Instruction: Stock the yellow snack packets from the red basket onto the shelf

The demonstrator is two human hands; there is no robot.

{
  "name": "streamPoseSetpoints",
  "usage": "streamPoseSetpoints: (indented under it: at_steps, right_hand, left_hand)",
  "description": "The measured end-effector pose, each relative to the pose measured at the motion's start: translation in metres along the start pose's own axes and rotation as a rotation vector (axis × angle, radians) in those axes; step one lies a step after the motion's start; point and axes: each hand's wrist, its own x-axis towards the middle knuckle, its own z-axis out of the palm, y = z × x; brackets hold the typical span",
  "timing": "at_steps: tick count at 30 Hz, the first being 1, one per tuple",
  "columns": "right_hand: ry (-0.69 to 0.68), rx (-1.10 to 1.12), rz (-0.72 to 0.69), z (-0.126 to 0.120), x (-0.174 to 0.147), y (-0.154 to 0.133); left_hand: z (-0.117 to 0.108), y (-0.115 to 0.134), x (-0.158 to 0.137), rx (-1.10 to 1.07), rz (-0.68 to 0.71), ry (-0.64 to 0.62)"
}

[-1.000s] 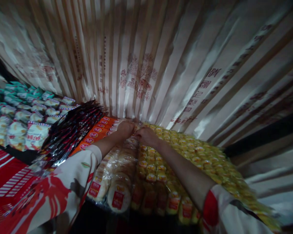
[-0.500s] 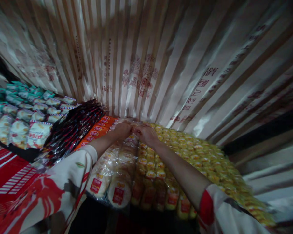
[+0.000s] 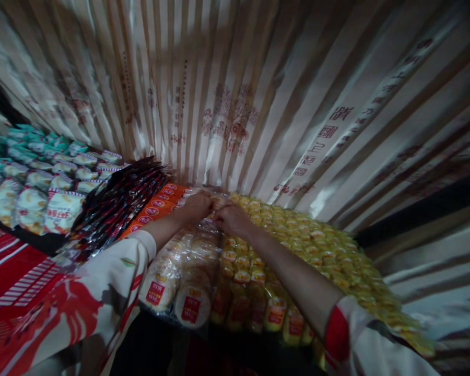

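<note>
Clear-wrapped packets of round pale crackers (image 3: 191, 297) with red labels lie in two rows running away from me. At their far end, my left hand (image 3: 198, 205) has its fingers curled over the wrapping. Close beside it, my right hand (image 3: 233, 218) is closed too, its fingertips on the same far packet (image 3: 218, 200). Both hands appear to grip that packet, though the fingertips are dim and partly hidden. Several rows of small yellow-wrapped packs (image 3: 297, 235) stand just right of the crackers, under my right forearm.
Orange packets (image 3: 152, 209) and a stack of dark shiny packets (image 3: 113, 203) lie to the left. Beyond them are white snack bags (image 3: 65, 209) and green-topped bags (image 3: 27, 138). A red basket (image 3: 15, 277) is at lower left. A pleated, printed curtain (image 3: 235, 68) hangs behind everything.
My right hand has shifted slightly, its fingers now bent lower beside my left hand. The left hand stays nearly in place. The view has moved a little.
</note>
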Motion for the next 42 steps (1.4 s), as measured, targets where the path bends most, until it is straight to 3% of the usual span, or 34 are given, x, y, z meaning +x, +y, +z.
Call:
streamPoseSetpoints:
  at_steps: [5,11,23,27,32,38,42]
  right_hand:
    - [0.013,-0.036,0.094,-0.004,-0.005,-0.01]
    - [-0.001,-0.066,0.133,-0.009,-0.008,-0.02]
    - [0.068,-0.092,0.189,-0.008,-0.01,-0.019]
    - [0.168,-0.038,0.044,-0.011,-0.02,-0.018]
    - [-0.005,0.015,-0.087,-0.013,-0.028,-0.017]
    - [-0.084,-0.019,-0.011,-0.007,-0.019,-0.021]
    - [-0.055,-0.071,0.031,-0.005,-0.018,-0.026]
  left_hand:
    - [-0.009,-0.002,-0.013,0.002,0.079,0.064]
    - [-0.018,-0.004,-0.026,0.078,0.183,-0.039]
    - [-0.012,0.011,-0.023,0.103,0.001,-0.087]
    - [-0.013,0.013,-0.022,0.099,-0.029,-0.104]
    - [-0.014,0.016,-0.023,0.098,-0.029,-0.1]
    - [-0.015,0.014,-0.025,0.091,-0.041,-0.107]
    - [-0.014,0.013,-0.025,0.08,-0.044,-0.095]
